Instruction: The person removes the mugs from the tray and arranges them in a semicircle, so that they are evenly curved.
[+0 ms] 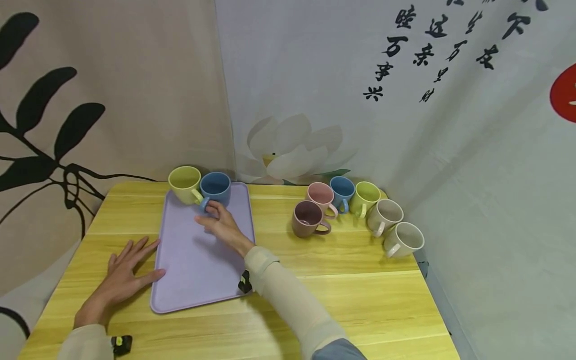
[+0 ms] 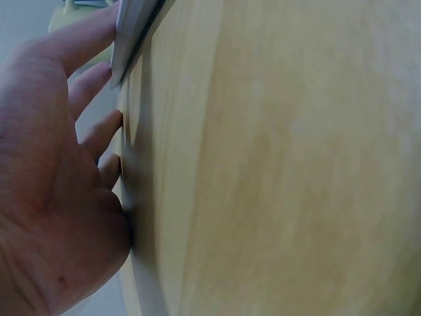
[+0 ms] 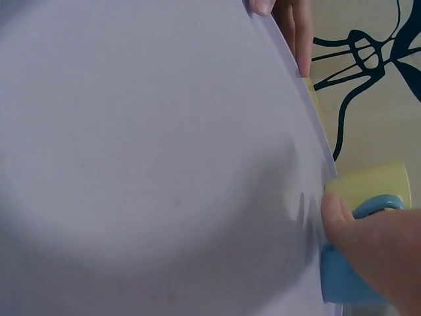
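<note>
A lilac tray (image 1: 204, 260) lies on the table. At its far end a blue mug (image 1: 216, 187) stands upright beside a yellow-green mug (image 1: 185, 182), their sides close together. My right hand (image 1: 225, 227) reaches over the tray, its fingertips right at the blue mug's handle. The thumb sticks out to the left, apart from the fingers; in the right wrist view the handle loop shows just past the thumb (image 3: 335, 220). Spread flat by the tray's left side, my left hand (image 1: 126, 275) has its thumb on the rim and its other fingers on the wood.
Right of the tray stand a mauve mug (image 1: 308, 219), a pink mug (image 1: 320, 196), another blue mug (image 1: 342, 192), another yellow-green mug (image 1: 365, 197) and two greyish-white mugs, one (image 1: 405, 239) near the table's right edge. Behind the wooden table (image 1: 342, 300) hangs a printed curtain (image 1: 292, 90).
</note>
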